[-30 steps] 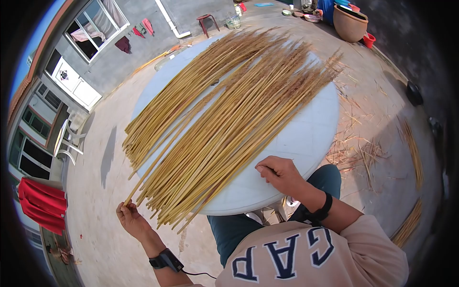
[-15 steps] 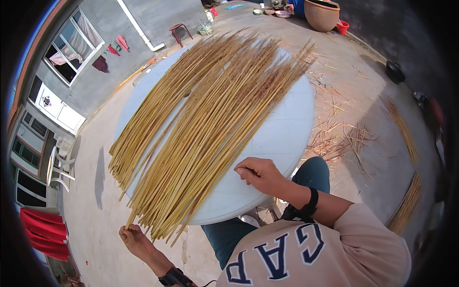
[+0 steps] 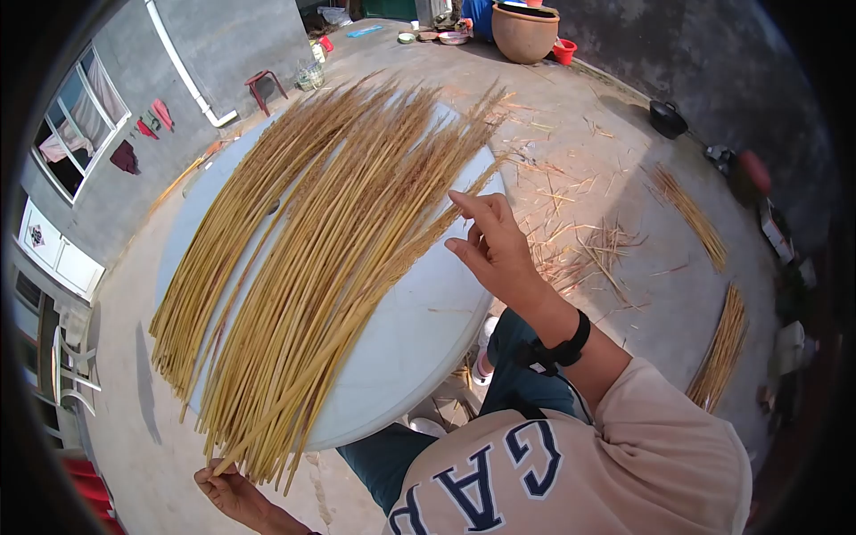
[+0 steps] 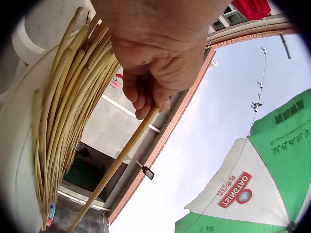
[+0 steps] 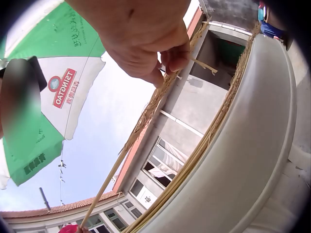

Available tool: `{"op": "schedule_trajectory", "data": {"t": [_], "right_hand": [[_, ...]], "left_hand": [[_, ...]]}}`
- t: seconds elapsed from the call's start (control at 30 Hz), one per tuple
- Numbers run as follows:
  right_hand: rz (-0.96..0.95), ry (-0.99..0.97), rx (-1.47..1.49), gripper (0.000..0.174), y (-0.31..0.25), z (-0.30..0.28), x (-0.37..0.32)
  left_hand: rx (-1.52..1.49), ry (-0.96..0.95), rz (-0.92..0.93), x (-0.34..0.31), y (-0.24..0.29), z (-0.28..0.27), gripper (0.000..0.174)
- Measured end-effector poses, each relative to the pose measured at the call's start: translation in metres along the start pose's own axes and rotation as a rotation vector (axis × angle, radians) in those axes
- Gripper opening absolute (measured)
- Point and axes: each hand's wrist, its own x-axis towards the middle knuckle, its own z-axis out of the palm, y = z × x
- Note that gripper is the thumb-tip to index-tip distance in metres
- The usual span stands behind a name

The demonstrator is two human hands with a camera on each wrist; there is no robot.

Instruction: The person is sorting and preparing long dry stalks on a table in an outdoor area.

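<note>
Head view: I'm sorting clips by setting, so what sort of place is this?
Probably a home's outdoor courtyard: a grey wall with a window and a white door borders it, and open sky shows overhead.

Bright sun across your ground (image 3: pixel 580 102), thin shadow (image 3: pixel 144 383) at 8 o'clock, sky (image 4: pixel 167 177) bleached white in your wrist views, edges bowed, corners black, blurred shape (image 5: pixel 22 99) at 9 o'clock, right wrist view

Reference landmark: clay pot (image 3: pixel 524 36). Just right of the pot we note a red bucket (image 3: pixel 564 53); farther right and nearer, a black basin (image 3: pixel 667 120). Left of the pot we record shallow bowls (image 3: pixel 453 38), then a dark red stool (image 3: pixel 265 86); beyond it, a window (image 3: pixel 81 116) in the grey wall (image 3: pixel 234 53).
</note>
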Motion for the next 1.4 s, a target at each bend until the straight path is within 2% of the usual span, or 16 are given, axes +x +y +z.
{"op": "schedule_trajectory", "data": {"t": [0.03, 0.1, 0.23, 0.3, 0.43, 0.53, 0.6, 0.63, 0.7, 0.77, 0.83, 0.9, 0.97, 1.03, 1.23, 1.4], "right_hand": [[0.004, -0.005, 0.001, 0.047, 0.000, -0.001, 0.001], [-0.184, -0.092, -0.178, 0.042, 0.001, -0.002, 0.002], [-0.204, -0.041, -0.065, 0.033, 0.011, 0.005, -0.003], [-0.183, -0.114, -0.071, 0.027, 0.007, 0.004, -0.005], [-0.126, -0.177, -0.069, 0.022, 0.011, 0.002, -0.006], [-0.150, -0.117, 0.149, 0.017, 0.015, -0.002, -0.007], [0.224, -0.070, 0.494, 0.010, 0.012, -0.009, -0.008], [0.225, -0.072, 0.495, 0.010, 0.013, -0.013, -0.007], [0.329, 0.144, 0.716, 0.009, 0.019, -0.021, -0.002], [0.344, 0.350, 0.758, 0.010, 0.024, -0.035, 0.004], [0.295, 0.493, 0.604, 0.017, 0.044, -0.060, 0.012], [0.305, 0.576, 0.305, 0.036, 0.058, -0.080, 0.019], [0.477, 0.555, 0.082, 0.053, 0.066, -0.085, 0.021], [0.503, 0.492, 0.084, 0.059, 0.066, -0.076, 0.016], [0.287, 0.086, 0.233, 0.045, 0.041, -0.007, -0.010], [0.113, -0.241, 0.258, 0.036, -0.003, 0.049, -0.033]], "left_hand": [[0.000, -0.043, 0.013, 0.001, 0.001, 0.000, 0.017], [0.007, -0.086, 0.023, 0.001, 0.004, -0.001, 0.016], [0.063, -0.085, 0.059, -0.001, 0.007, -0.006, 0.016], [0.047, -0.134, 0.057, -0.004, 0.009, -0.008, 0.015], [0.093, -0.061, 0.072, -0.006, 0.011, -0.003, 0.017], [0.117, -0.033, 0.042, -0.006, 0.013, -0.002, 0.020], [0.107, -0.066, 0.020, -0.005, 0.012, -0.005, 0.019], [0.086, -0.045, 0.004, -0.004, 0.011, -0.008, 0.019], [0.073, -0.015, -0.011, -0.002, 0.009, -0.014, 0.018], [0.043, 0.108, 0.019, 0.000, 0.007, -0.023, 0.017], [0.018, 0.125, 0.032, 0.003, 0.008, -0.029, 0.017], [0.005, 0.157, 0.059, 0.001, 0.010, -0.031, 0.016], [-0.003, 0.175, 0.025, 0.003, 0.009, -0.028, 0.017], [0.019, 0.227, 0.042, 0.003, 0.006, -0.021, 0.017], [0.052, 0.141, -0.051, 0.006, 0.002, 0.003, 0.012], [0.535, 0.170, -0.126, -0.001, 0.004, 0.011, 0.013]]}}
